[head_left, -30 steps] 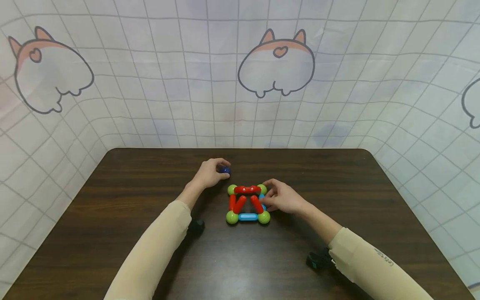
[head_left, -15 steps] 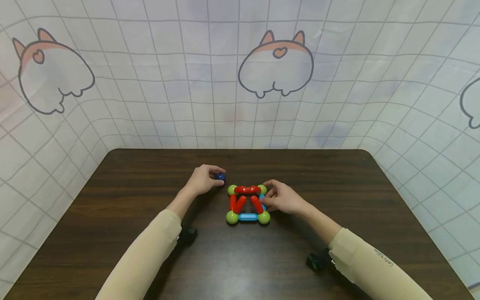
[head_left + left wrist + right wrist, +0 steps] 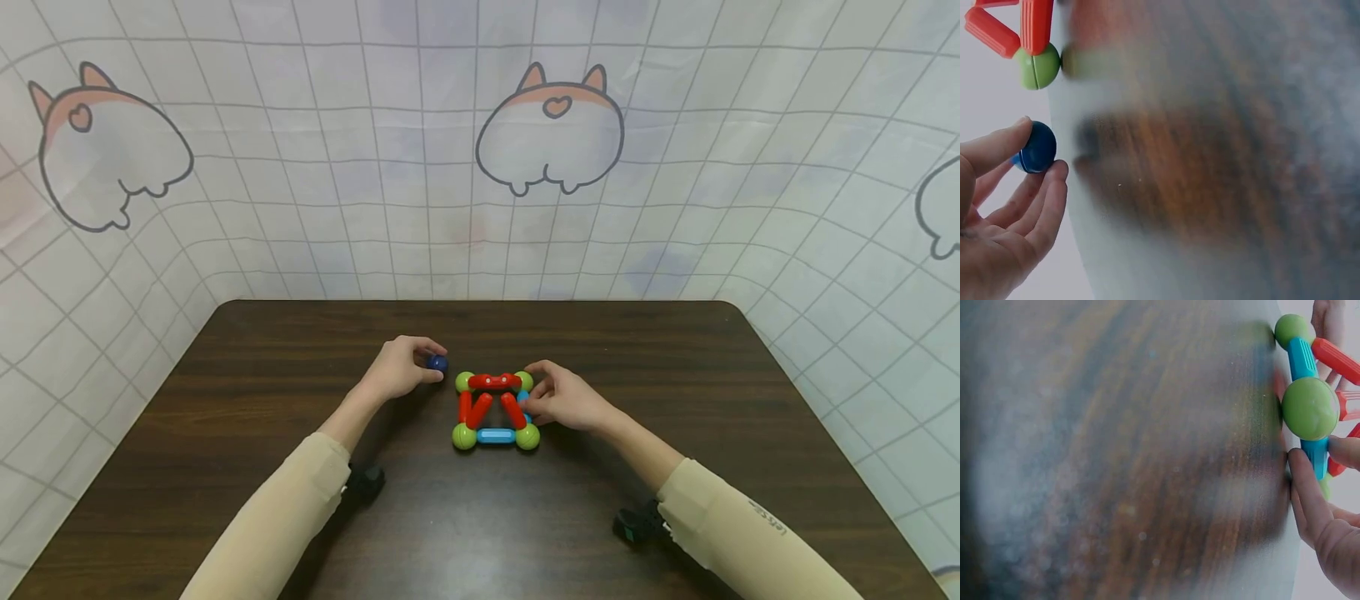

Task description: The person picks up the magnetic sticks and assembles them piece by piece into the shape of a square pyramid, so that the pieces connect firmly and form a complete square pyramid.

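Observation:
My left hand (image 3: 400, 367) pinches a small dark blue ball (image 3: 1040, 149) between thumb and fingers, just left of a toy frame of magnetic rods and balls. The frame has a green ball (image 3: 465, 437) at each corner. A light blue rod (image 3: 496, 436) makes its near side, and a red curved rod (image 3: 495, 382) lies along the far side. Two red rods (image 3: 480, 411) slant up from the near balls, their upper ends apart. At the frame's right side, my right hand (image 3: 568, 398) grips the blue side rod (image 3: 1315, 457) between thumb and fingers.
Everything stands on a dark wood-grain table (image 3: 480, 525). A white grid-patterned curtain (image 3: 420, 167) with cartoon animals hangs behind and at both sides. Black wrist devices (image 3: 636, 525) sit beneath both forearms, close over the table.
My left hand has brought the blue ball toward me and slightly left, from beyond the frame to beside its far left corner. My right hand and the frame have stayed put.

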`<state>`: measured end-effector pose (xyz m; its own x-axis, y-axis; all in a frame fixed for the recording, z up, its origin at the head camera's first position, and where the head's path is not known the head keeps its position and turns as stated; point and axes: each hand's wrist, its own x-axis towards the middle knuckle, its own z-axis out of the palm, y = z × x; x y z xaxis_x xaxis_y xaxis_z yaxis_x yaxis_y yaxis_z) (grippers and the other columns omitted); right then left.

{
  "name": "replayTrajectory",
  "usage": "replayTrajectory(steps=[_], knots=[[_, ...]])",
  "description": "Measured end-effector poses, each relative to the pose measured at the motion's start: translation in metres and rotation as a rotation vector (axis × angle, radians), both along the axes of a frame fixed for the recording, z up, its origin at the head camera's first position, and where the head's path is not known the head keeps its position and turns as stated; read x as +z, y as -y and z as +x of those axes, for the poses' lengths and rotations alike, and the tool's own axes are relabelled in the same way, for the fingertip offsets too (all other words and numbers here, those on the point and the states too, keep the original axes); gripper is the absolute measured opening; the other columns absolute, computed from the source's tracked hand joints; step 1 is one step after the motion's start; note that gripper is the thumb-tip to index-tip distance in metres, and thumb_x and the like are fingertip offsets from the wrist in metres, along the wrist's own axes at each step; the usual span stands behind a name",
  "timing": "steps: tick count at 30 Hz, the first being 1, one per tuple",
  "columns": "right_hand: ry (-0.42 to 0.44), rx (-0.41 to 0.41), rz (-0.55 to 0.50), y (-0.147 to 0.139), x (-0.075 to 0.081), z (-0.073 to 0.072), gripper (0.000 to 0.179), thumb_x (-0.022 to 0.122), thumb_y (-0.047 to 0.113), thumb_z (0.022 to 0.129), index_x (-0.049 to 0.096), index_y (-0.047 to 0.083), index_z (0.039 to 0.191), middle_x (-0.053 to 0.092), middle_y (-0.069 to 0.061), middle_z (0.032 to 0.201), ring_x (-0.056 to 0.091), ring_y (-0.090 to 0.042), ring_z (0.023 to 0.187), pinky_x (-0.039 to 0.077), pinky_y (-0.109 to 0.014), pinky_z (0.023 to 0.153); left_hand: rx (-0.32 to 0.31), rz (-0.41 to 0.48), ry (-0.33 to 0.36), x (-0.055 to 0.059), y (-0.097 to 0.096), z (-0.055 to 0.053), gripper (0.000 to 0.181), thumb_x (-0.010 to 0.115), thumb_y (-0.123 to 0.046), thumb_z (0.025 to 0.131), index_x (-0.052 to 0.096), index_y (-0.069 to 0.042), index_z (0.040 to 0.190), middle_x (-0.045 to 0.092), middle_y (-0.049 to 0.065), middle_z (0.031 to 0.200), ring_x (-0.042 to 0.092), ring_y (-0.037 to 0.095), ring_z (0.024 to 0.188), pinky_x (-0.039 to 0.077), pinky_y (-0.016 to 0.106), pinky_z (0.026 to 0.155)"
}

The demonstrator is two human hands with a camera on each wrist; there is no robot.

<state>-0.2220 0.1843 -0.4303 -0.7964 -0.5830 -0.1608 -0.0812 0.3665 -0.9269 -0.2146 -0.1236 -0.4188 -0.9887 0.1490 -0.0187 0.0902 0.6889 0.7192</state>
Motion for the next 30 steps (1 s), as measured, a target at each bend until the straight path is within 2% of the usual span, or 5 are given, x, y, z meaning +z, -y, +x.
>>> replayTrajectory(steps=[9,16,25,30], knots=[[-0.004,-0.009,0.015,0.001,0.001,0.0,0.06,0.07,0.002,0.095,0.04,-0.009,0.145,0.064,-0.019,0.101,0.071,-0.027,0.083,0.061,-0.041,0.078,-0.015,0.064,-0.026,0.003,0.0,0.008,0.035,0.081,-0.011,0.09,0.073,-0.007,0.124,0.072,0.01,0.115,0.07,0.024,0.1,0.058,0.041,0.082],[-0.006,0.0,0.003,0.004,0.0,-0.001,0.061,0.071,0.003,0.095,0.04,-0.009,0.146,0.064,-0.019,0.101,0.071,-0.027,0.084,0.061,-0.042,0.077,-0.02,0.119,-0.033,0.009,-0.003,0.013,0.036,0.081,-0.012,0.091,0.072,-0.01,0.126,0.072,0.006,0.113,0.07,0.023,0.104,0.057,0.044,0.087],[0.0,-0.007,0.006,0.009,-0.001,-0.003,0.061,0.071,0.002,0.094,0.041,-0.008,0.145,0.064,-0.019,0.1,0.071,-0.026,0.082,0.061,-0.042,0.077,-0.091,0.27,-0.07,0.021,-0.013,0.023,0.035,0.082,-0.012,0.09,0.074,-0.014,0.124,0.074,0.003,0.107,0.07,0.02,0.1,0.056,0.043,0.088],[0.005,-0.009,0.013,0.012,-0.001,-0.007,0.061,0.072,0.003,0.094,0.041,-0.008,0.145,0.065,-0.019,0.1,0.071,-0.026,0.082,0.061,-0.042,0.077,-0.11,0.327,-0.068,0.025,-0.019,0.026,0.033,0.082,-0.013,0.09,0.074,-0.015,0.123,0.074,0.002,0.107,0.07,0.02,0.099,0.057,0.04,0.086]])
